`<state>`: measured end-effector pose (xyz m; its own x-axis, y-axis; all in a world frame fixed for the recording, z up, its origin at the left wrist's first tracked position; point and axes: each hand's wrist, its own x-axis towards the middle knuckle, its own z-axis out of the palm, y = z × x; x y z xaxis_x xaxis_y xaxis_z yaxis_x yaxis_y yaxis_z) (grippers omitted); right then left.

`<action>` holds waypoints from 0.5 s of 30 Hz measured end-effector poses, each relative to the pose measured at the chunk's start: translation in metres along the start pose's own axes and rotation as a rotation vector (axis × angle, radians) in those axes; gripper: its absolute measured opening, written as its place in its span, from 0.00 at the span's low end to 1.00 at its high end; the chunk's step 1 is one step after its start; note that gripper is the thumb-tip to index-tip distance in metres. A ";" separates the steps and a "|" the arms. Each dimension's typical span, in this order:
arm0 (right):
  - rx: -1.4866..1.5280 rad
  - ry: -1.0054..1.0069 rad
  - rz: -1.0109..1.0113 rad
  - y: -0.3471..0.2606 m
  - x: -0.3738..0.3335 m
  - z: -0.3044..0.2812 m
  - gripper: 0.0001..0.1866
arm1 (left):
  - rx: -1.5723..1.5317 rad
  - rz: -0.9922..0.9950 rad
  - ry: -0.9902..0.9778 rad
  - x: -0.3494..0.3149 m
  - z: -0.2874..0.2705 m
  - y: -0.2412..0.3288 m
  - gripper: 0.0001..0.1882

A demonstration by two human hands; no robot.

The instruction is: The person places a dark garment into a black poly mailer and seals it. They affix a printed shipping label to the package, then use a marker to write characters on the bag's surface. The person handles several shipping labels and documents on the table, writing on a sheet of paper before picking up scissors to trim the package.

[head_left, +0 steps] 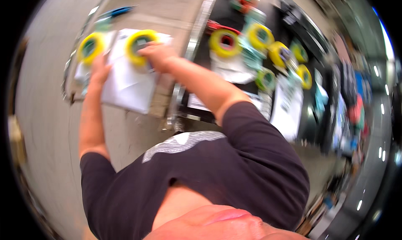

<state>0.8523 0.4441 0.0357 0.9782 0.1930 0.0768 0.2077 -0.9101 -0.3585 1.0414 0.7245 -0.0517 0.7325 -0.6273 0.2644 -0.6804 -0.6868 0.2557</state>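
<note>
Two yellow tape rolls lie side by side on the far left, over white papers [130, 87]. The right-hand roll [130, 49] has my right hand [160, 56] at its right side, with the fingertips curled over the rim near its core. Just at the lower right edge of the left-hand roll [99, 41] is my left hand [99, 70]; its fingers are smeared by motion, so their grip cannot be made out. Beyond the rolls, a blue tool [119, 11] with a thin tip lies near a pale green piece [103, 24].
To the right stands a black table [201, 68] with a shiny metal edge. Several yellow rolls [226, 43], a red tool [213, 25], pale green cloth-like pieces [252, 53] and white sheets [287, 110] lie on it. A pile of mixed goods [356, 102] is farther right.
</note>
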 end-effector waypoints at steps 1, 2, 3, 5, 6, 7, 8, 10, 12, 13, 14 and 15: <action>0.004 0.078 0.001 0.011 -0.013 0.011 0.23 | -0.011 -0.033 -0.071 0.011 -0.015 0.039 0.30; -0.061 0.174 0.034 0.002 -0.024 0.012 0.24 | 0.036 -0.042 -0.024 0.011 -0.026 0.048 0.28; -0.135 0.267 0.063 -0.004 -0.043 0.001 0.26 | 0.031 0.000 0.004 0.017 -0.042 0.075 0.25; -0.057 0.418 0.042 -0.001 -0.081 -0.018 0.26 | -0.055 -0.036 -0.015 0.023 -0.062 0.119 0.21; -0.003 0.462 0.074 -0.001 -0.109 -0.036 0.24 | -0.149 -0.008 0.001 0.022 -0.070 0.145 0.20; 0.030 0.599 0.089 0.007 -0.143 -0.051 0.23 | -0.248 0.024 0.018 0.022 -0.078 0.181 0.19; 0.158 0.772 0.073 0.015 -0.182 -0.075 0.23 | -0.338 0.040 -0.001 0.019 -0.089 0.221 0.19; 0.171 1.001 0.149 0.049 -0.270 -0.107 0.21 | -0.471 0.158 -0.032 0.011 -0.093 0.300 0.19; -0.086 1.082 0.311 0.094 -0.377 -0.134 0.17 | -0.606 0.302 -0.171 -0.010 -0.089 0.401 0.20; -0.179 1.079 0.371 0.122 -0.436 -0.146 0.17 | -0.649 0.395 -0.300 -0.019 -0.081 0.452 0.22; -0.241 1.043 0.515 0.137 -0.479 -0.161 0.17 | -0.602 0.480 -0.339 -0.033 -0.068 0.494 0.22; -0.356 0.959 0.619 0.155 -0.517 -0.174 0.18 | -0.656 0.525 -0.442 -0.047 -0.057 0.537 0.22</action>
<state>0.3790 0.1392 0.1021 0.4810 -0.5289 0.6992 -0.4587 -0.8315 -0.3134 0.6402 0.4058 0.1262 0.1799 -0.9717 0.1530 -0.7028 -0.0182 0.7111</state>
